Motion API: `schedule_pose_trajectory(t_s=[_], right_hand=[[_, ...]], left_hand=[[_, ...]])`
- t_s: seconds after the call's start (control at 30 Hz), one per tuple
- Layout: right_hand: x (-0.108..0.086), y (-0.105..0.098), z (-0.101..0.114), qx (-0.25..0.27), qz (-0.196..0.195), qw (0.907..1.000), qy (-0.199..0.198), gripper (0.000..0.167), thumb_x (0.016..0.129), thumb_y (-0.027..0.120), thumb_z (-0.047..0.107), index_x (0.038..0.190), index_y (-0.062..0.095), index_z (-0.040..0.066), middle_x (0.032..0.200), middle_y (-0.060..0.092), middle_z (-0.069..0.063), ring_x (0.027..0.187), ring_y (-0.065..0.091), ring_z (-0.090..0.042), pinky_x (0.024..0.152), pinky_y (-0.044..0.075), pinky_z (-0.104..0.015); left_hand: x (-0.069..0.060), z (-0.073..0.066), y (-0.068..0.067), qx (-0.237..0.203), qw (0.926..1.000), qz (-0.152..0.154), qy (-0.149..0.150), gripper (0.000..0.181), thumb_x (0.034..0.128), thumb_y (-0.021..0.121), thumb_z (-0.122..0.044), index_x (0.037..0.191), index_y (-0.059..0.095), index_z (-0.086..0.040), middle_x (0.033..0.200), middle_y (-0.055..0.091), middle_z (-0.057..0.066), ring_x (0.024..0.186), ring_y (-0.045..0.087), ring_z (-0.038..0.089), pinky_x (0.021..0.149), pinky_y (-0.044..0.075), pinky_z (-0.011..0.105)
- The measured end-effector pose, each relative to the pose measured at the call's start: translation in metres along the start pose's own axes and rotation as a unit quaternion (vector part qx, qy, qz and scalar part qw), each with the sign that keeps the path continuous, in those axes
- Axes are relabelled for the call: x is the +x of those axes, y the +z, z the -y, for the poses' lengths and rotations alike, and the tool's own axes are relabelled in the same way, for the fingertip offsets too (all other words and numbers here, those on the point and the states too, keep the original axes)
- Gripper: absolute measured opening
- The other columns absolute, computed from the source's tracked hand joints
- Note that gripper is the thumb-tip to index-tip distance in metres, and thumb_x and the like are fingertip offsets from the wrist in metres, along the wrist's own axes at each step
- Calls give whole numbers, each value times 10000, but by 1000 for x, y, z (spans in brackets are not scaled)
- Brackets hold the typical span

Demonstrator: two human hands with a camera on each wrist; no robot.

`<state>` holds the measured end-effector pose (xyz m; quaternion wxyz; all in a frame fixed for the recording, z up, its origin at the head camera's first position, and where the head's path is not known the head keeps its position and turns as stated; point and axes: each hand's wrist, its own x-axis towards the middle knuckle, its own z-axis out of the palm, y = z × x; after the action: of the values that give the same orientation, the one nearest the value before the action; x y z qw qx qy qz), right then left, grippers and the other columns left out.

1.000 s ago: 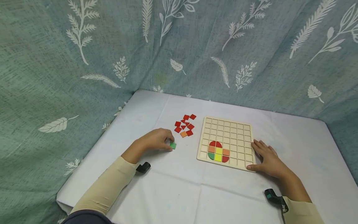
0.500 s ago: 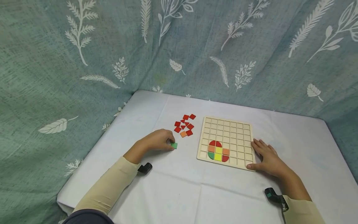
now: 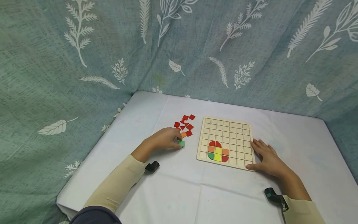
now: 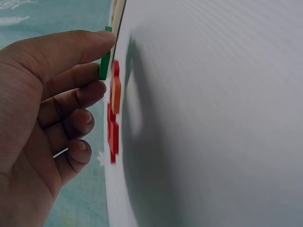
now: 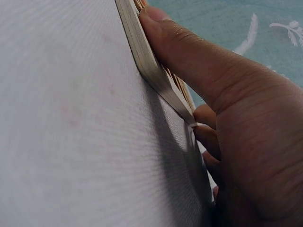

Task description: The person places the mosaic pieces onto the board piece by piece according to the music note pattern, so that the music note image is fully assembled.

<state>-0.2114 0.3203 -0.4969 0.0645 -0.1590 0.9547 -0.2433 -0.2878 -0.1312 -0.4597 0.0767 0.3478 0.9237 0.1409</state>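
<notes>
Between thumb and fingertips, the left hand [image 3: 167,138] pinches a green square tile [image 3: 181,144]; in the left wrist view the green tile [image 4: 105,53] stands on edge, off the table. The right hand [image 3: 269,160] rests at the right edge of a wooden grid board [image 3: 237,137], its thumb on the near right corner, as the right wrist view also shows at the board's side [image 5: 156,75]. Red, orange, yellow and green pieces [image 3: 218,150] lie together in the board's lower left cells.
Loose red squares and triangles [image 3: 190,127] and an orange square [image 3: 183,134] lie on the white table [image 3: 179,193], just beyond the left hand. A patterned curtain [image 3: 156,56] hangs behind and at the left.
The left hand has moved right, toward the board, carrying the green tile, and now covers part of a red square. The right hand has stayed at the board's edge.
</notes>
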Motion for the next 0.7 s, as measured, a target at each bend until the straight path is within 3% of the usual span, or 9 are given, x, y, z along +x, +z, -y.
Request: schedule_pose_trajectory(t_s=[0.43,0.7], right_hand=[[0,0,0,-25,-6,10000,31,1224,668,746,680,1512,230,-40,1570,156,-240,1446,41,-412,1119,-66,-533],[-1,-1,2,74,15,10000,-7,1214,676,746,671,1506,235,-52,1565,157,-252,1444,44,-418,1121,-73,-524]], left_hand=[[38,-29,2,83,9997,61,231,260,811,771,-354,1006,754,-183,964,624,-114,900,553,66,830,470,258],[63,-53,-1,120,9983,215,530,279,815,775,-354,1031,751,-179,980,605,-117,894,548,63,812,463,258]])
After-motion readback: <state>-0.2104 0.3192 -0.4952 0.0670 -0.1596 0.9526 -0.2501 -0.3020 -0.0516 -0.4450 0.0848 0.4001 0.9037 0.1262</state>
